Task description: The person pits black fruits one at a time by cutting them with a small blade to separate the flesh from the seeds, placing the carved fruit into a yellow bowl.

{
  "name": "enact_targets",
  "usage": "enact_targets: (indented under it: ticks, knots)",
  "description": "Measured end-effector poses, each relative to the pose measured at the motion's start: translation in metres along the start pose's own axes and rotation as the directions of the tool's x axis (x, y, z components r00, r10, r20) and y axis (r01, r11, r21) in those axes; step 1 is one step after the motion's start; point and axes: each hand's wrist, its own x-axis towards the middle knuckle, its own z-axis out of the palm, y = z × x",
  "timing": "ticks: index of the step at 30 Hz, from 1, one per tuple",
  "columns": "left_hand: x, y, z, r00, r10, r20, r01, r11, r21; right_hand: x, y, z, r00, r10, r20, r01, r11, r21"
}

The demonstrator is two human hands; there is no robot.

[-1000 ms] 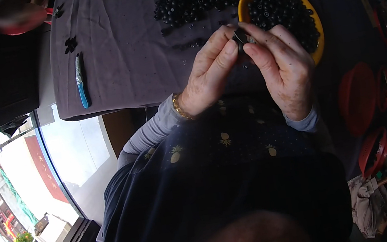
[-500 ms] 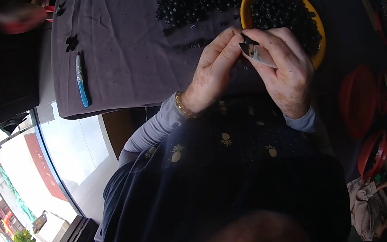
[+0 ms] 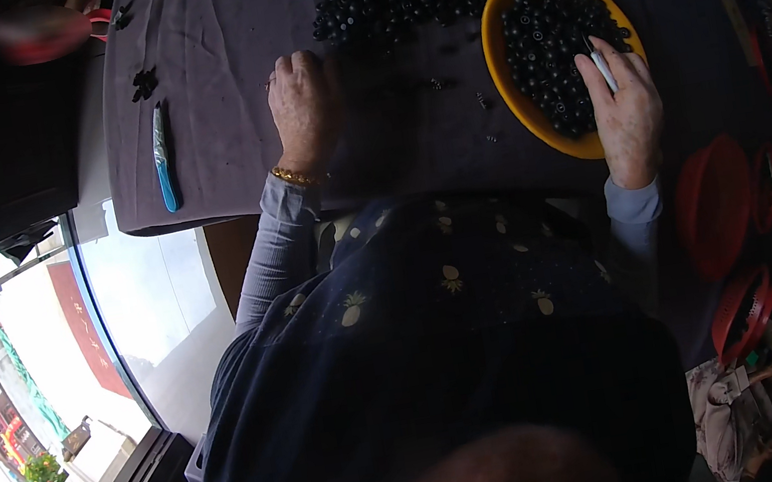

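Right hand (image 3: 629,107) pinches one knife (image 3: 604,71), long axis pointing forward-left, over one bowl (image 3: 494,50); left hand (image 3: 299,108) curls, contents unclear.

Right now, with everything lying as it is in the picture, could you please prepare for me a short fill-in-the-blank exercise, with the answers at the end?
1. The hand holding a slim pale object at the yellow bowl is the person's ____ one.
2. The gold-coloured bracelet is on the person's ____ wrist.
3. The small round pieces in the bowl are coloured ____.
4. The long tool lying on the cloth has a handle coloured ____.

Missing words: right; left; black; blue.
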Motion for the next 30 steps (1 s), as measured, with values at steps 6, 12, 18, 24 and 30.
enact_targets:
  ticks: [6,12,18,24,30]
  knots:
    - [-0.004,0.018,-0.001,0.998,-0.023,-0.055,0.027,0.998,0.057,-0.005,-0.016,0.009,0.990,-0.136,-0.048,0.141,0.981,0.130]
    - [-0.002,0.016,0.004,0.998,-0.040,-0.046,0.037,0.997,-0.072,-0.007,-0.029,0.015,0.979,-0.188,-0.083,0.202,0.956,0.215]
    - [0.007,0.063,-0.064,0.839,-0.089,0.537,0.544,0.129,-0.829,-0.016,-0.066,0.015,0.896,-0.419,-0.147,0.434,0.757,0.488]
    - [0.002,0.088,-0.082,0.705,0.276,0.653,0.708,-0.334,-0.622,-0.016,-0.092,0.012,0.755,-0.608,-0.247,0.625,0.554,0.550]
    - [0.000,0.093,-0.081,0.712,0.355,0.605,0.701,-0.406,-0.586,-0.019,-0.096,0.007,0.765,-0.587,-0.267,0.621,0.561,0.547]
